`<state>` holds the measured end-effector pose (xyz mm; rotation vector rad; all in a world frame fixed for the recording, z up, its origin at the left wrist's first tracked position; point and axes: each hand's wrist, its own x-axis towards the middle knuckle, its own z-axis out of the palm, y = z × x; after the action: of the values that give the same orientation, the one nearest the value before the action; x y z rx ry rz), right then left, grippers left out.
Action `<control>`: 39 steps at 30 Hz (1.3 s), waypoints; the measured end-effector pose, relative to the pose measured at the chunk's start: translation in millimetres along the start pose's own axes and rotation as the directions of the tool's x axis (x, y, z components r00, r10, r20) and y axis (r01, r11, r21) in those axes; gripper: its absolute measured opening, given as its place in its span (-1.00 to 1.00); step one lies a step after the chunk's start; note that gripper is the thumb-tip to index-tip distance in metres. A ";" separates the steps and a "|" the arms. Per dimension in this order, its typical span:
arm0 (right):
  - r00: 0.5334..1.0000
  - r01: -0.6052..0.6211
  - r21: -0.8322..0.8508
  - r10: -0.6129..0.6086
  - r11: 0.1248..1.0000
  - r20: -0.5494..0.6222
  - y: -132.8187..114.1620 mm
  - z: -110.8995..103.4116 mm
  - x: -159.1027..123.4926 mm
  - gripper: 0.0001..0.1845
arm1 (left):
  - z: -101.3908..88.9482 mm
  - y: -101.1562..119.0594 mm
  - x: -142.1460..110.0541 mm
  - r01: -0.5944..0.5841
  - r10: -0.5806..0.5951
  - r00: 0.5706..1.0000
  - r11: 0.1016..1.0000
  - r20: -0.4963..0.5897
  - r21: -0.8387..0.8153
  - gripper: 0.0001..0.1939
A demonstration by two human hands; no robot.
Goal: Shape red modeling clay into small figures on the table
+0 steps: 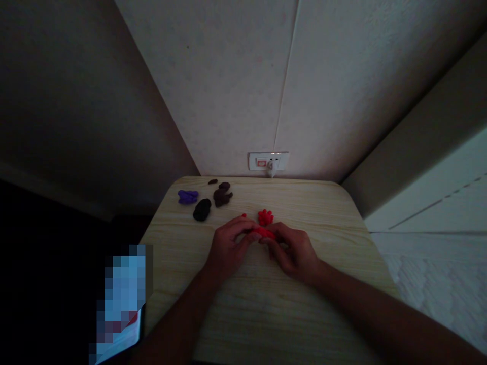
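Observation:
Between my two hands is a piece of red modelling clay (265,232), pinched from both sides above the table. My left hand (231,244) has thumb and fingers closed on its left end. The right end is gripped by my right hand (294,249), its thumb and fingertips pressed together. Just beyond my fingers lies a red clay flower shape (265,217) made of several rounded lobes. A small red clay ball (244,215) rests near my left fingertips. Part of the held clay is hidden by my fingers.
Purple clay (187,196), black clay (202,209) and brown clay (222,196) lie at the back left of the wooden table (304,203). A wall socket (268,161) with a plug sits behind. A lit, pixelated screen (125,289) stands at the left edge.

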<state>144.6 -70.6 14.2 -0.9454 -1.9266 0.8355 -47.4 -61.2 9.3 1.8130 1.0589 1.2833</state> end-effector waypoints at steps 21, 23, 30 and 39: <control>0.988 -0.150 0.232 0.135 0.961 0.081 -5.0 0.4 1.7 -0.80 | -0.6 1.6 -0.7 0.269 -0.231 0.957 0.935 0.176 -0.233 -0.71; 0.981 -0.173 0.273 0.141 0.946 0.132 -7.9 -0.6 1.4 -0.80 | -0.2 0.3 -0.1 0.328 -0.275 0.939 0.893 0.205 -0.308 -0.66; 0.989 -0.135 0.179 0.121 0.974 0.088 -8.1 0.5 1.2 -0.78 | 6.7 -2.8 0.0 0.405 -0.345 0.914 0.782 0.212 -0.474 -0.59; 0.998 -0.063 0.095 0.060 0.993 0.032 -4.8 3.3 1.7 -0.72 | 9.9 3.6 -2.3 0.369 -0.308 0.928 0.842 0.210 -0.394 -0.78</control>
<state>139.7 -72.2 17.3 -0.9435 -1.8717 0.9741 -37.5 -65.5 8.5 1.2915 0.8867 1.0534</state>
